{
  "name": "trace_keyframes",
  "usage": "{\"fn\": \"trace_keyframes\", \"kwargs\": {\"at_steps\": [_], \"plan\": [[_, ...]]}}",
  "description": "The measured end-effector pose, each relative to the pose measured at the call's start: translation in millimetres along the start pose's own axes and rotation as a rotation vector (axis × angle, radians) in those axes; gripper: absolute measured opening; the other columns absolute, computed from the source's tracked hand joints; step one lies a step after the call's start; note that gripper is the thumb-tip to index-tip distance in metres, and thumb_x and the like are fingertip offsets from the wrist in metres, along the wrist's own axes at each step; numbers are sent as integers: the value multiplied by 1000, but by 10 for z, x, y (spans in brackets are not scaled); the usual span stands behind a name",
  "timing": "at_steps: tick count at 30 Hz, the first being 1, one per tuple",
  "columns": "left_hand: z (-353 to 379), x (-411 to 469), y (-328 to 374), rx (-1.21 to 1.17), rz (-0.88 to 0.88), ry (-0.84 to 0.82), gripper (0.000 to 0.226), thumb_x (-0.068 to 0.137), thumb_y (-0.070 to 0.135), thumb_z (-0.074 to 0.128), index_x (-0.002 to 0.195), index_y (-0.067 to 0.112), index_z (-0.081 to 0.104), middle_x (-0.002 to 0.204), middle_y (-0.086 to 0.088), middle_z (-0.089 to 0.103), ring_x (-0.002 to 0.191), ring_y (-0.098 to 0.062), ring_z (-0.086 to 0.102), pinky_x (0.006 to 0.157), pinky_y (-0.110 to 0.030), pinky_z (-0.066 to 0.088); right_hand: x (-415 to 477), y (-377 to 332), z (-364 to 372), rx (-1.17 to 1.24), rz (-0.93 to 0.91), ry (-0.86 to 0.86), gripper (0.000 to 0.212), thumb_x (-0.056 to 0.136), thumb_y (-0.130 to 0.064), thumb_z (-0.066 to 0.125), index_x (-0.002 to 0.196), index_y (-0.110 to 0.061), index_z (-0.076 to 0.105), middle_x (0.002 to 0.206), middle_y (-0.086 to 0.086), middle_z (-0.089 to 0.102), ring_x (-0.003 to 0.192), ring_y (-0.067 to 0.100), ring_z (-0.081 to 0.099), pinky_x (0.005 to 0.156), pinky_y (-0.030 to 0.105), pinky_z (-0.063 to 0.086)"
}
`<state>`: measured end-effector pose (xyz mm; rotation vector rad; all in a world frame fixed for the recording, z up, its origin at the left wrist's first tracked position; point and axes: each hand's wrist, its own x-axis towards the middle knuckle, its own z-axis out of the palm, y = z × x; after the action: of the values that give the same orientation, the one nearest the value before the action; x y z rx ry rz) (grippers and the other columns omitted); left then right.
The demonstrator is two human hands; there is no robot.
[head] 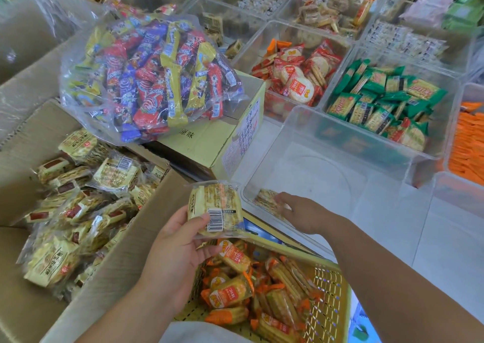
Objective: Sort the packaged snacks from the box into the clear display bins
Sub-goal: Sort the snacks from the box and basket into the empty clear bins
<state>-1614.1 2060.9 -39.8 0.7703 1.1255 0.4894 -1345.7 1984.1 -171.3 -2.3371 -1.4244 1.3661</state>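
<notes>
Left grip (178, 245) pinches a packet (214, 209) over the basket (332, 298) at 6 o'clock; a slip mixes it there. Right grip (305, 213) touches another packet (268, 198) in the bin's (340, 133) 7 o'clock corner, clasp unclear.

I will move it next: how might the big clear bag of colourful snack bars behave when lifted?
The big clear bag probably sags and shifts, since its thin film is wrinkled around loose bars. It looks heavy for one hand, being packed full. It overhangs the closed carton, so a push may slide it off.
</notes>
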Motion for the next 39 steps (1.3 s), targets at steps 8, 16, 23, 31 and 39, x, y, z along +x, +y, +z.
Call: {"fn": "trace_keyframes", "kwargs": {"at_steps": [8, 16, 23, 31, 39], "plan": [[0, -34, 48, 128, 117, -54, 31, 88, 19, 68, 111, 38, 76, 116, -5, 77, 96, -22, 74, 68, -33, 62, -162, -107, -95, 11, -30, 50, 58, 102, -55, 46, 154, -31, 35, 155, -1, 45, 137, 23, 46, 109, 35, 36], [47, -66, 105, 729, 612, -137, 78, 81, -22, 63, 111, 48, 77, 127, 20, 68, 126, -7, 60, 100, -30, 52, -984, -703, -186, 1006, -226, 247, 53, 91, -73, 38, 120, -40, 68, 105, -1, 72, 93, 22, 71, 69, 34, 58], [158, -117, 114, 967, 892, -146, 75, 73, -9, 64, 122, 47, 71, 149, 15, 52, 140, -8, 45, 108, -27, 44, -1273, -944, -32, 1329, -300, 193, 31, 90, -23, 73, 120, -30, 68, 97, 15, 74, 75, 28, 71, 62, 38, 60], [235, -73, 102, 481, 229, -301, 74, 82, 6, 60, 147, 37, 46, 125, 7, 74, 114, -15, 71, 95, -42, 53, -1275, -788, 65, 1327, -345, 325, 40, 89, -7, 63, 119, -34, 64, 112, 4, 74, 98, 29, 73, 74, 35, 60], [560, 45, 31, 558, 371, -212, 36, 94, 10, 73, 112, 41, 67, 106, 12, 76, 96, -7, 73, 78, -22, 58, -1180, -836, 100, 1099, -44, 661, 58, 85, -46, 76, 135, -47, 46, 116, -28, 62, 102, 1, 69, 78, 26, 59]]}}
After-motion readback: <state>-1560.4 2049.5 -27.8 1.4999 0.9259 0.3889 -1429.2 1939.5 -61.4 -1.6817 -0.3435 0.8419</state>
